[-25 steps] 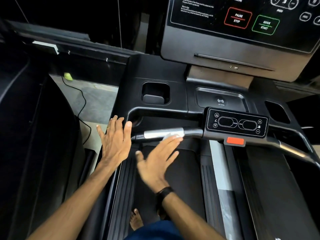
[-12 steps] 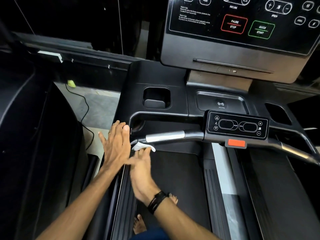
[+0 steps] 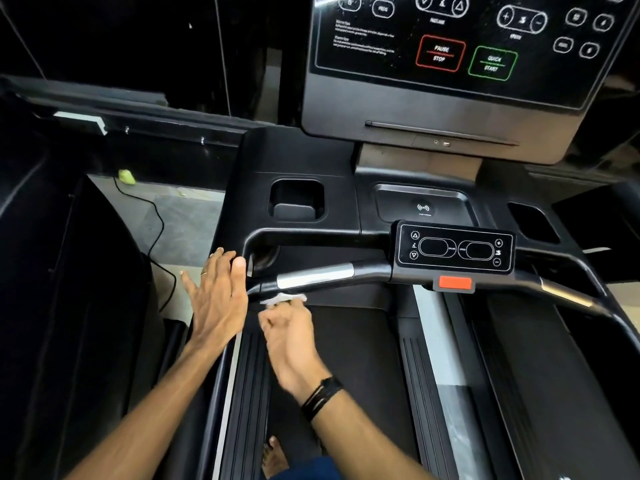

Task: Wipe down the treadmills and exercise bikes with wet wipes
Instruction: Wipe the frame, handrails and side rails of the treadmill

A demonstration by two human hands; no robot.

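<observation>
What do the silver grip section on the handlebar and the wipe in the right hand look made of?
Silver grip section: probably brushed or polished metal, given its bright streaky sheen against the matte black bar. Wipe: thin white nonwoven cloth or paper, crumpled and limp, held by the right hand.

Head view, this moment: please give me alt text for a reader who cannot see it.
The right hand holds a white wet wipe against the underside of a treadmill's front handlebar, near its left end. The left hand rests flat, fingers straight, on the treadmill's left side rail. The control console rises above.
</observation>
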